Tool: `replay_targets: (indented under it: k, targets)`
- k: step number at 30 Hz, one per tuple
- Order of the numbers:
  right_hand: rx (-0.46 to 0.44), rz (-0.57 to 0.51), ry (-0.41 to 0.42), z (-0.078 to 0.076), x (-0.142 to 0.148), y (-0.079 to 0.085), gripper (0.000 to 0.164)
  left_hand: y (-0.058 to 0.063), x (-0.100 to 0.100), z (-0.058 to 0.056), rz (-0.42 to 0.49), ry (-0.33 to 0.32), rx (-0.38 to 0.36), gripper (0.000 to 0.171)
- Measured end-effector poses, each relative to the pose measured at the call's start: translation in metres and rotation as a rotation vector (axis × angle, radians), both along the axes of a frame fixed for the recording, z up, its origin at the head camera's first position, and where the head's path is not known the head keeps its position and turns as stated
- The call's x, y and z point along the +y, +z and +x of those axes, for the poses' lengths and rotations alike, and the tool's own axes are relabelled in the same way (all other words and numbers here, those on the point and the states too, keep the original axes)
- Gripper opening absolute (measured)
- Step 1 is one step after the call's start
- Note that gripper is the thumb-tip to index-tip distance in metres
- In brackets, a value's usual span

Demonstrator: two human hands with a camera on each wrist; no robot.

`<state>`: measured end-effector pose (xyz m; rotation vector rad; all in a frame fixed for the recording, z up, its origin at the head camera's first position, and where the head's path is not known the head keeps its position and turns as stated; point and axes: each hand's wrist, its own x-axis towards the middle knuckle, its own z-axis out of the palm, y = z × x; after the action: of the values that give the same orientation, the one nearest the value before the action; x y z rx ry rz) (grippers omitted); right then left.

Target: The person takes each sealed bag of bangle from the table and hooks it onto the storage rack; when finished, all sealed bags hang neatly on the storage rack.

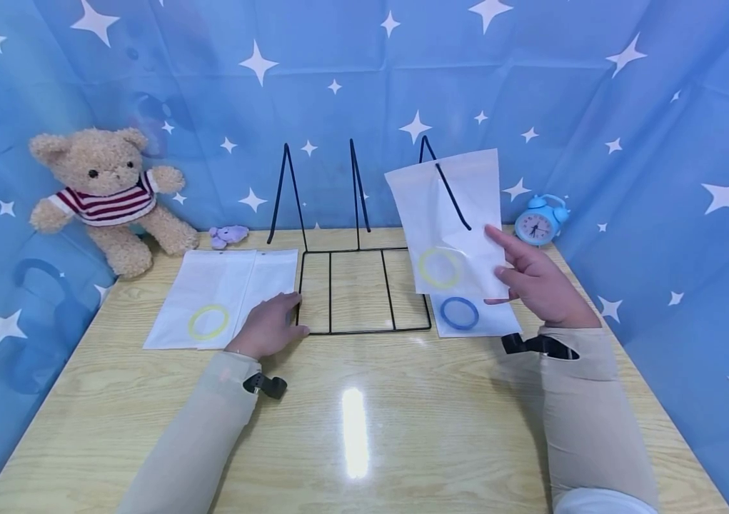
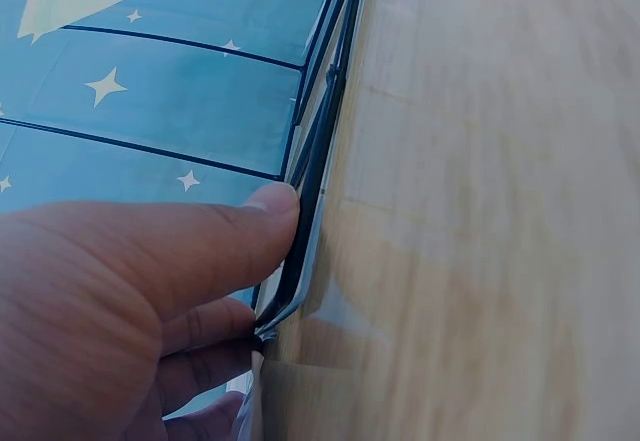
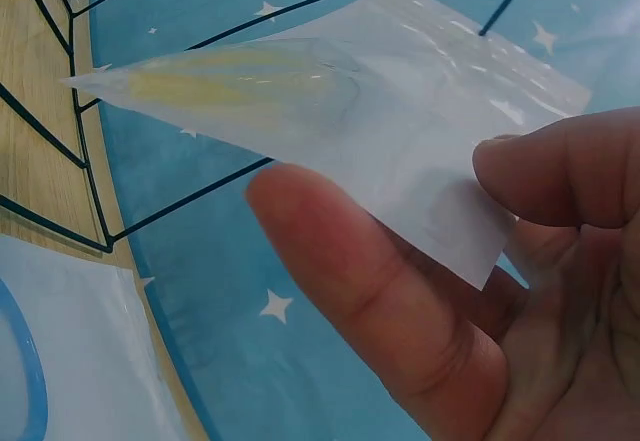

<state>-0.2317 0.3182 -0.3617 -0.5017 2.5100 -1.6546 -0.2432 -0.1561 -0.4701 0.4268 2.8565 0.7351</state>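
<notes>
A black wire display rack (image 1: 364,333) stands in the middle of the table, its prongs slanting up and forward. My left hand (image 1: 268,327) grips the front left corner of its base; the left wrist view shows the thumb (image 2: 230,241) on one side of the wire and fingers on the other. On the rack's right prong (image 1: 452,196) hangs a white plastic packet (image 1: 415,203) with a yellow ring showing through its clear window. My right hand (image 1: 540,282) pinches the packet's lower right edge between thumb (image 3: 560,171) and fingers.
Left of the rack lie two overlapping white packets, the outer one (image 1: 174,314) showing a yellow ring. Under the hanging packet, another packet (image 1: 493,325) shows a blue ring. Behind are a teddy bear (image 1: 103,175), a small purple toy (image 1: 229,236), a blue alarm clock (image 1: 538,223) and a starry curtain.
</notes>
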Motion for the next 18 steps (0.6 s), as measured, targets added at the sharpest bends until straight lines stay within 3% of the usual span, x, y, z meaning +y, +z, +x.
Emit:
replay_targets:
  k: [8,14,18]
  targets:
    - [-0.004,-0.092,0.006,0.001,-0.008,0.001,0.064,0.001,0.001,0.0,0.006,0.003,-0.002,0.074]
    - [0.045,-0.195,0.007,0.0,-0.017,-0.003,0.064,0.003,0.0,0.001,0.007,0.003,-0.011,0.075]
    - [0.042,-0.183,-0.035,-0.001,-0.026,-0.004,0.067,0.003,0.0,0.002,0.008,0.003,-0.008,0.075]
